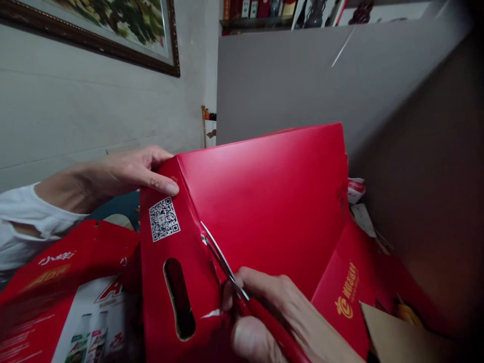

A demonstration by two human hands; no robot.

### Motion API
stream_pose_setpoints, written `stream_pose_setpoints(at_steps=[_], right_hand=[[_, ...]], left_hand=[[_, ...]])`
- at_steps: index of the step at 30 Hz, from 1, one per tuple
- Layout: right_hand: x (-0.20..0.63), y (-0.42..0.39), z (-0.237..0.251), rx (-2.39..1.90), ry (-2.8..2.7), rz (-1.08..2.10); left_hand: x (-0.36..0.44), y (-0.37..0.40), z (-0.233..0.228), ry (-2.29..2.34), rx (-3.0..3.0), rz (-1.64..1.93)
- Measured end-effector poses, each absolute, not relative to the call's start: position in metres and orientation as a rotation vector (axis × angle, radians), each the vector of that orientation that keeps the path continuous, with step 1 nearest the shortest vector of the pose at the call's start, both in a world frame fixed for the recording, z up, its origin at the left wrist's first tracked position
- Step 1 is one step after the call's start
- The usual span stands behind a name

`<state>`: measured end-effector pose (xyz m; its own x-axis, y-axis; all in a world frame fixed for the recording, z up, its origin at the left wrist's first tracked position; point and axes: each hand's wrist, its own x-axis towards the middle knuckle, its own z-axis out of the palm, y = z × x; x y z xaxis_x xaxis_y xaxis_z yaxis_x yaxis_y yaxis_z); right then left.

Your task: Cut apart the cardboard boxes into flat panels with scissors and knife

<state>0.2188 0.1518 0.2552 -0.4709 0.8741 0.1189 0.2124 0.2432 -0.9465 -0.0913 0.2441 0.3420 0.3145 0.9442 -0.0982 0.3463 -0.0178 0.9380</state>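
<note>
A large red cardboard box (264, 196) with a QR code and an oval handle hole on its near side fills the middle of the view. My left hand (147, 174) grips its upper left corner, thumb on the near side and fingers hidden behind. In my right hand (272, 307) is a pair of red-handled scissors (225, 264). Their blades lie at the box's fold, where the cardboard is torn and ragged. Below the blades, a white torn patch shows beside the handle hole.
Another red carton (41, 292) with bottles printed on it stands at the left. Brown cardboard (401, 333) lies at the lower right. Behind the box rises a grey panel (280, 80), with shelves (257, 22) above it. A framed picture (113, 30) hangs on the left wall.
</note>
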Motion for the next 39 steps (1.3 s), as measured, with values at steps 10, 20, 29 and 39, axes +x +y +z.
stream_pose_setpoints(at_steps=[10,20,29,39], right_hand=[[0.177,0.166,0.249,-0.905,-1.781,1.654],[0.167,0.166,0.234,-0.927,-1.787,1.546],[0.161,0.161,0.221,-0.923,-1.835,1.294],[0.16,0.166,0.242,-0.948,-1.655,1.633]], left_hand=[[-0.097,0.252,0.338,1.006,1.685,0.61],[-0.105,0.257,0.314,0.848,1.571,0.666],[-0.105,0.261,0.301,0.782,1.547,0.674],[-0.103,0.256,0.308,0.837,1.556,0.79]])
